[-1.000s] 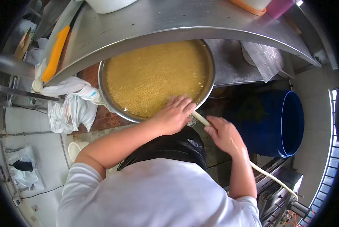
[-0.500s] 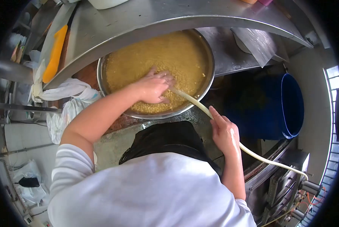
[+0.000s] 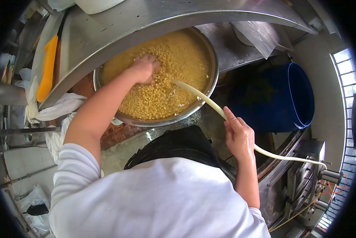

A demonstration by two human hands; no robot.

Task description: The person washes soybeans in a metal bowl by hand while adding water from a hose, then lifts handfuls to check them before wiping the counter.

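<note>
A wide metal basin (image 3: pixel 215 79) holds yellowish water and many pale yellow beans (image 3: pixel 148 102) that look like soybeans. My left hand (image 3: pixel 145 68) is in among the beans at the middle of the basin, its fingers apart and their tips partly under the water. It grips nothing that I can see. My right hand (image 3: pixel 240 137) is closed around a cream-coloured hose (image 3: pixel 207 101) to the right of the basin. The hose's end dips into the basin, right of my left hand.
A steel shelf (image 3: pixel 162 12) overhangs the basin's far side. At its left lies an orange-handled knife (image 3: pixel 48 71). A blue barrel (image 3: pixel 279 97) lies or leans at the right. Behind my right hand, the hose runs to metal equipment (image 3: pixel 305 170). White cloth (image 3: pixel 63 107) hangs at the left.
My left hand has moved up and left through the basin. More beans show near the surface, heaped and swirling. My right hand still holds the hose, and the whole view has shifted slightly.
</note>
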